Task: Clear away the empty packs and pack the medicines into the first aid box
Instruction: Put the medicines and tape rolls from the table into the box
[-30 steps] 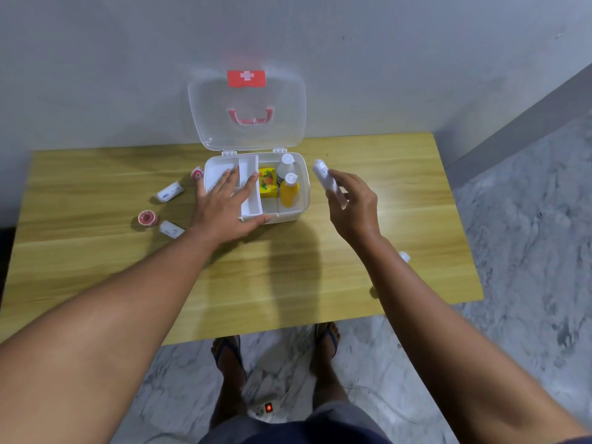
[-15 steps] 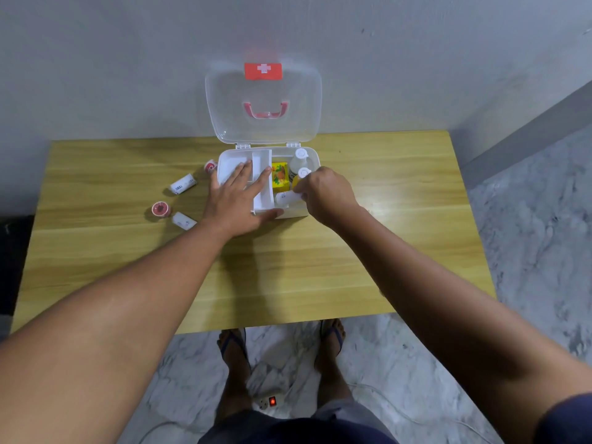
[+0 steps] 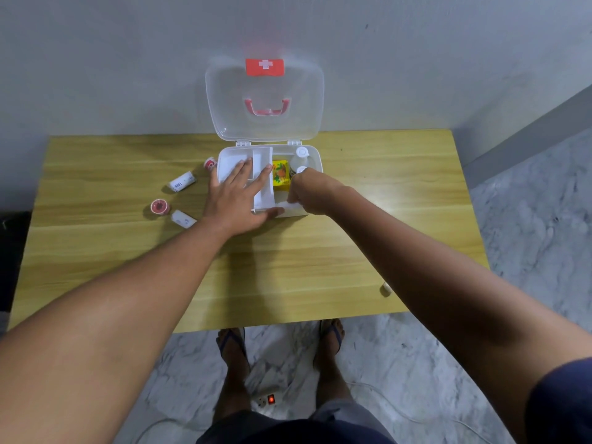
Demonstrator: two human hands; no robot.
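The first aid box (image 3: 317, 157) sits at the middle of the table's (image 3: 288, 267) back edge. Its clear lid (image 3: 230, 100) stands open against the wall.

The left hand (image 3: 235, 200) lies flat with its fingers spread on the white tray (image 3: 262, 155) in the box's left half. The right hand (image 3: 312, 192) is curled down into the front right part of the box, with its fingers closed round a white item (image 3: 282, 205). The hand hides most of that item, so what it is cannot be made out.

Behind the right hand are a yellow carton (image 3: 281, 174) and two white-capped bottles (image 3: 301, 152). The nearer bottle is largely covered by the knuckles.

A small red and white roll (image 3: 210, 163) lies just beside the box's left wall. Farther left lie a printed white roll (image 3: 182, 184), a red round tape (image 3: 160, 207) and a small white pack (image 3: 183, 218), near each other. The print on the roll is too small to read.

A pale little object (image 3: 386, 289) lies near the front right edge, half hidden by the right forearm.

Bare wood runs along the front edge and across the right side of the table. On the floor below, a power strip (image 3: 267, 400) lies between the feet.
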